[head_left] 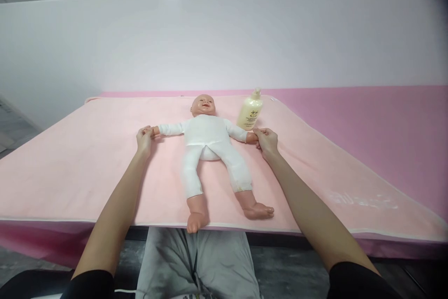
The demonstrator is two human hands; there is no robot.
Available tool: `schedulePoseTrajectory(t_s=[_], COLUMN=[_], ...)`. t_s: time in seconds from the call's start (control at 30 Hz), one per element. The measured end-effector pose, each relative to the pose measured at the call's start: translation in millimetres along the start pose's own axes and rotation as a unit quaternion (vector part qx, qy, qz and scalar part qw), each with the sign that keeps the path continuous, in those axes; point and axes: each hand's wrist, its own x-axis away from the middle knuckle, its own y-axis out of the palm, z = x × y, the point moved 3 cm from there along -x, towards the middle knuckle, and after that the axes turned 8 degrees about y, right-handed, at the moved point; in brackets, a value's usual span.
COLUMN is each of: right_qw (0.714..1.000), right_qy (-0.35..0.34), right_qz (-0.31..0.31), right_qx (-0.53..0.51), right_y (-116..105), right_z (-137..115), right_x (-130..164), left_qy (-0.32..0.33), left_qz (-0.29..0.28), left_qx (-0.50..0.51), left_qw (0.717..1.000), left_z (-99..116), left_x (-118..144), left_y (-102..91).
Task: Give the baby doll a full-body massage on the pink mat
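Lying face up on a pale pink blanket (87,163), a baby doll (210,149) in a white bodysuit is seen with arms spread and feet at the near edge. The doll's outstretched hand on one side is pinched by the left hand (144,139), fingers closed narrowly around it. The doll's other hand is gripped likewise by the right hand (267,140), fingers curled shut on it. A cream lotion bottle (250,111) with a pump top is noted upright just beyond the right hand, beside the doll's shoulder. A pink table surface (385,121) is visible past the blanket.
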Motion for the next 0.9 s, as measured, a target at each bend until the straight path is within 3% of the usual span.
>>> schedulePoseTrajectory(t_s=[0.27,0.57,0.9], right_qw=[0.996,0.999,0.995], right_qy=[-0.057,0.0,-0.065], right_qz=[0.06,0.011,0.056], right_qx=[0.027,-0.046,-0.048], right_y=[-1,1,3], right_z=[3,1,7], right_x=[-1,-2,-14], left_qy=[-0.01,-0.017,-0.006], left_qz=[0.0,-0.003,0.003], left_qx=[-0.033,0.001,-0.071], left_qw=[0.999,1.0,0.997], left_z=[12,14,11], left_x=[8,8,8], left_y=[6.0,6.7,5.8])
